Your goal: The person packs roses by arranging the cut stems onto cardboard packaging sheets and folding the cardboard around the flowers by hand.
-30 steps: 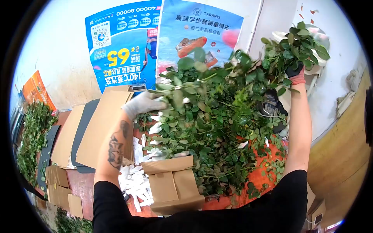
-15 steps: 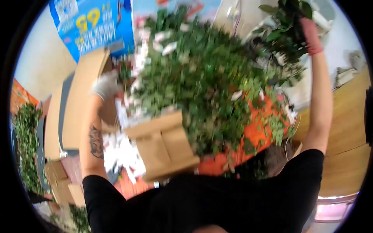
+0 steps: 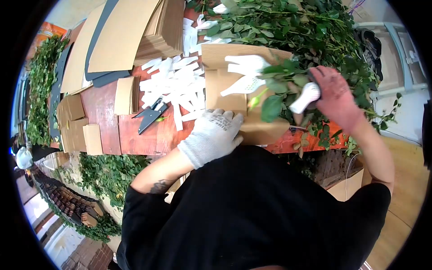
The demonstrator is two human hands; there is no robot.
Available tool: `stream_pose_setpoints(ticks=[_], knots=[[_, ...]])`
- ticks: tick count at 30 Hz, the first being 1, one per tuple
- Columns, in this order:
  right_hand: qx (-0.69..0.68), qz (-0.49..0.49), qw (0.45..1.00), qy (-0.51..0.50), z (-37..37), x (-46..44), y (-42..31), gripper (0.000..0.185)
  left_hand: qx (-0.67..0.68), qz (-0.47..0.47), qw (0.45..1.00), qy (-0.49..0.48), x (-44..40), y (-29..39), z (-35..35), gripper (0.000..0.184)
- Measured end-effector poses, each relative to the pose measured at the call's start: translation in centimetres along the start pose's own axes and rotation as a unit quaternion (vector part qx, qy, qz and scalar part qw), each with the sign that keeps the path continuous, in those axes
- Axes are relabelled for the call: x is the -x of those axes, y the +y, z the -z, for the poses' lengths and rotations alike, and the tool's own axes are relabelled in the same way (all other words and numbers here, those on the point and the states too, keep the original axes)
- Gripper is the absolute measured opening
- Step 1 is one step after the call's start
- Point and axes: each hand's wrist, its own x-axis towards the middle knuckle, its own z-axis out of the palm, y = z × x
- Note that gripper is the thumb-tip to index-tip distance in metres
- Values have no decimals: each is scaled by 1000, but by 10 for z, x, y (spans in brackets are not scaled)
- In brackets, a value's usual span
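Note:
My left hand (image 3: 216, 132), in a white knit glove, lies on the near left edge of a folded cardboard sheet (image 3: 265, 130), fingers stretched over it. Upon this cardboard lie roses with white net sleeves (image 3: 247, 65) over their buds, leaves pointing right, and a bare greenish bud (image 3: 255, 101). My right hand (image 3: 336, 94), in a red glove, is closed at the sheet's right side around a rose with a white-sleeved bud (image 3: 307, 96). Its stem is mostly hidden by the glove and leaves.
White sleeves (image 3: 173, 81) are strewn left of the cardboard, beside a black stapler (image 3: 152, 116). Stacked cardboard sheets (image 3: 130, 31) stand farther left. A big heap of leafy stems (image 3: 288, 22) covers the back of the red table (image 3: 101, 135). A pale metal frame (image 3: 400, 54) stands at right.
My view has turned and lowered. My left hand has come from the cardboard stack onto the folded sheet. My right hand has come from the far right toward the sheet.

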Motion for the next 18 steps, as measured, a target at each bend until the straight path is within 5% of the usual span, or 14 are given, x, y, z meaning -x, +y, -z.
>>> stream_pose_setpoints(ticks=[3, 8, 12, 14, 18], knots=[[-17, -3, 999, -40, -19, -19, -37, 65, -13, 68, 997, -45, -5, 3, -11, 47], [-36, 43, 989, -137, -87, -47, -73, 70, 20, 10, 999, 35, -1, -8, -23, 45], [-89, 35, 995, -33, -114, -36, -60, 69, 117, -68, 987, 88, 2, -41, 8, 40], [-157, 33, 985, -57, -86, -33, -54, 68, 122, 18, 975, 185, 0, -53, 14, 39], [-180, 29, 982, -49, -84, -28, -43, 67, 32, -3, 968, 250, -29, -55, 12, 41]])
